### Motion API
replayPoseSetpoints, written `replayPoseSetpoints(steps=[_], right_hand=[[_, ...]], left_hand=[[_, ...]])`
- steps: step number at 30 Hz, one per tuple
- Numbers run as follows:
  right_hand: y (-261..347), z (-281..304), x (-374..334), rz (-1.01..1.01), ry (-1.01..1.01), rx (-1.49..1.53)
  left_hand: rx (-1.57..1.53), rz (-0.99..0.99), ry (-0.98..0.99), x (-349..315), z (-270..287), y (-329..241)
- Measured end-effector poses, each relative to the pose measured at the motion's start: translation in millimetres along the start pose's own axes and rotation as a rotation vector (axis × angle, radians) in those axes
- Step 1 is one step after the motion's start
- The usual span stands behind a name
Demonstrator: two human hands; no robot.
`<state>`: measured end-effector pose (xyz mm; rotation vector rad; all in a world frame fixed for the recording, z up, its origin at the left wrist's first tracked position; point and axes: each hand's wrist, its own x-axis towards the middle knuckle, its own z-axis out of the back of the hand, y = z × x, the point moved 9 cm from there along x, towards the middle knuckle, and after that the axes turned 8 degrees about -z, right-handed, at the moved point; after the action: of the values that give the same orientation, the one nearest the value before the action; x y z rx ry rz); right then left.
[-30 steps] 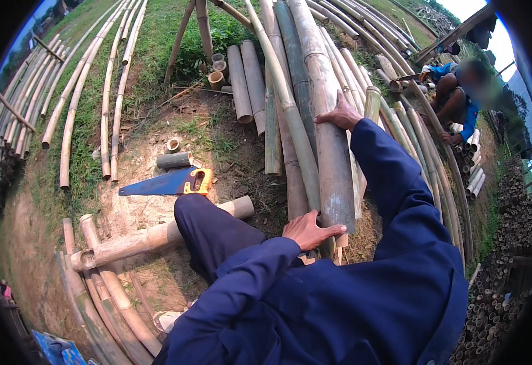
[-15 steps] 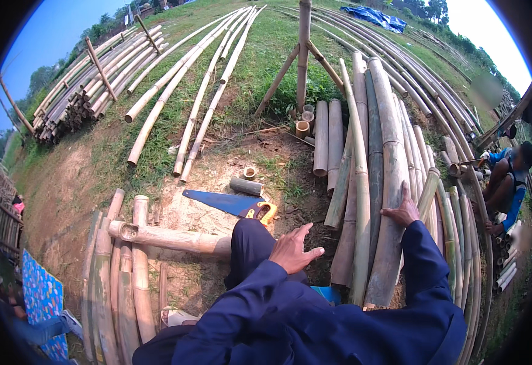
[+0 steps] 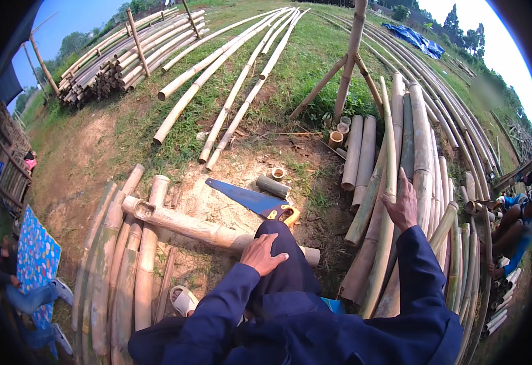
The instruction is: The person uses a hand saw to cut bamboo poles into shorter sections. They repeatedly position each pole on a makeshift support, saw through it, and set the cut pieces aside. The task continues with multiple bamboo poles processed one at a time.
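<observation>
My left hand (image 3: 263,254) rests on my bent knee, fingers spread and holding nothing. On my right, my right hand (image 3: 401,204) lies against a long slender bamboo pole (image 3: 386,228), its thumb toward the pole and its fingers extended. A thicker bamboo pole (image 3: 423,161) lies just to the right of that hand. Beyond my knee, a handsaw (image 3: 245,198) with a blue blade and an orange-and-dark handle lies on the ground. A horizontal bamboo length (image 3: 196,226) runs under my leg and rests across other cut pieces.
Several cut bamboo lengths (image 3: 144,286) lie at the left. A short bamboo piece (image 3: 273,185) sits behind the saw. Long poles (image 3: 232,100) stretch over the grass; a braced upright post (image 3: 350,61) stands beyond. Another person (image 3: 515,234) crouches at the far right.
My left hand has come down from the air onto my knee. My right hand has shifted left, from the thick pole to the slender one. The view has turned slightly left.
</observation>
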<state>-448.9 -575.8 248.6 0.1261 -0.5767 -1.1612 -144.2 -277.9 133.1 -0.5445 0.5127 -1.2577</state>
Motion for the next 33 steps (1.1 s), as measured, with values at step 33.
replayPoseSetpoints(steps=[33], right_hand=[[499, -745, 32, -0.399, 0.951, 0.568]], left_hand=[[0.332, 0.132, -0.522, 26, 29, 311]])
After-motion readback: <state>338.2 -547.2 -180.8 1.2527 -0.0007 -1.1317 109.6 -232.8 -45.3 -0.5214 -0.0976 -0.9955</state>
